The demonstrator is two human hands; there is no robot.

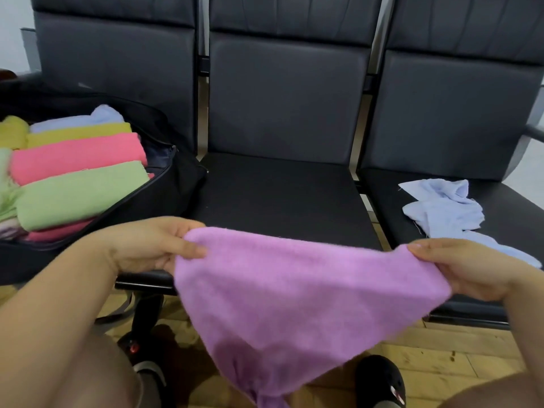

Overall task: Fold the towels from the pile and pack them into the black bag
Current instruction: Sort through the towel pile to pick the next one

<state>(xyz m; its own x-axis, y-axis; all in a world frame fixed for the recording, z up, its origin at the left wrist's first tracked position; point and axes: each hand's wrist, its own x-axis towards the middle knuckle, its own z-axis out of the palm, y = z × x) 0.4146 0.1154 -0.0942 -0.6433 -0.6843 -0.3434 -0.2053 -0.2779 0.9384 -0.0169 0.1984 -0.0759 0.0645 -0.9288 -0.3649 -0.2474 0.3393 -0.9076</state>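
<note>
Towel: purple towel [294, 293], fleecy and plain, held spread in the air before the middle seat [282, 201]; top edge stretched between the hands, lower part hanging to a bunched point near the floor.
Left hand: left hand [150, 245] pinches the towel's left top corner, thumb over the cloth, fingers curled behind.
Right hand: right hand [468, 269] pinches the right top corner in like manner.
Bag: black bag [173, 184] lies open on the left seat, holding rolled or folded towels [79, 178] side by side: green, pink, yellow, pale blue.
Pile: blue towel [444, 213], crumpled, on the right seat, well apart from the bag.
Floor: wooden boards; dark shoes [379, 381] at the bottom of the view.
</note>
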